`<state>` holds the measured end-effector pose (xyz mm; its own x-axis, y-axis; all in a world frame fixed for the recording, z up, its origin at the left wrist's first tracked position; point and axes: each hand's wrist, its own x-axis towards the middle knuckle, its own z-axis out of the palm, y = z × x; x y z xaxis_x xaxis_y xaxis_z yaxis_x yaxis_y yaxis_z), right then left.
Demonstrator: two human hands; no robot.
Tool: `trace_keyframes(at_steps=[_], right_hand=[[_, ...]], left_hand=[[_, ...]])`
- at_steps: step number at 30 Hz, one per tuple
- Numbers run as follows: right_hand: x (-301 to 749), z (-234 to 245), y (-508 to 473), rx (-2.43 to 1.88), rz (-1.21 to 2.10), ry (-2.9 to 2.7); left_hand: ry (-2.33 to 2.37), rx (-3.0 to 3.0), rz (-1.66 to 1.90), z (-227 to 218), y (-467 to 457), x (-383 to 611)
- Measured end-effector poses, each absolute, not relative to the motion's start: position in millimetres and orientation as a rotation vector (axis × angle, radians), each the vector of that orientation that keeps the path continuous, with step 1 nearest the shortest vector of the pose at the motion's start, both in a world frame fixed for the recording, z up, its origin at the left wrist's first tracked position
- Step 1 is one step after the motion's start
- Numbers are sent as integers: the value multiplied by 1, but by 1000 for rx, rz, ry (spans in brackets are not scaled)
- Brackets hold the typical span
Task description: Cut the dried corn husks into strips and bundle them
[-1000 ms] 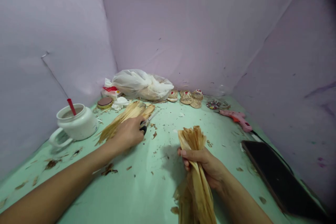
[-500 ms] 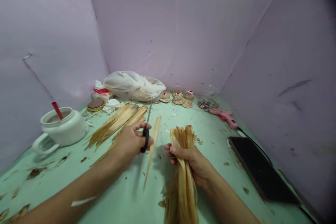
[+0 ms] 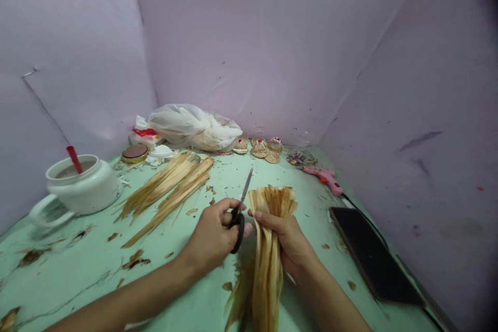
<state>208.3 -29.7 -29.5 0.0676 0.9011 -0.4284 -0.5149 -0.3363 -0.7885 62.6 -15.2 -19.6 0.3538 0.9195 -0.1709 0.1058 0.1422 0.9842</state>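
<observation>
My left hand (image 3: 218, 228) is closed around the black handles of a pair of scissors (image 3: 238, 220), whose blades point up and away, close together. Its fingers are right beside my right hand (image 3: 282, 236). That hand grips a bundle of dried corn husks (image 3: 268, 270), their trimmed wide ends fanned out above the thumb and their long tails hanging toward me. Under the bundle, darker husk tips (image 3: 239, 295) show against the green table (image 3: 187, 301). More dried husks (image 3: 167, 187) lie in two piles beyond my left arm.
At left stands a white pot (image 3: 89, 192) with a red-handled wire tool (image 3: 73, 160). Along the back are a plastic bag (image 3: 194, 127), small woven ornaments (image 3: 266, 149) and a tray of beads (image 3: 299, 157). A pink glue gun (image 3: 324, 177) and a black phone (image 3: 375, 259) lie at right.
My left hand has moved right with the scissors, up to the husk bundle. A thin husk strip that was beside the scissors is no longer seen. My right hand keeps its grip.
</observation>
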Motion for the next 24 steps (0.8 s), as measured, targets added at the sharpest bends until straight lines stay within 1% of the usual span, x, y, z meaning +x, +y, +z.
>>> trace_keyframes(at_steps=[3,7,9,13,15,20,24], right_hand=[[224,-27,-25,-1158,1612,-381],[245,-33,-14,-919,1830,-413],[251,-38,-10,-841,1915,-455],[248,-45,-8,-796,1909,-545],[242,-46,-9,-782,1973,-549],[229,-43,-17,-677,2138,-304],[224,-41,-23,-659,2227,-249]], left_hand=[[1047,1404,696,-19,-3,38],[914,1406,433,-25,8,17],[870,1405,395,-29,8,15],[859,1548,424,-34,4,19],[894,1679,454,-35,3,21],[955,1825,559,-31,1,24],[941,1805,585,-28,0,25]])
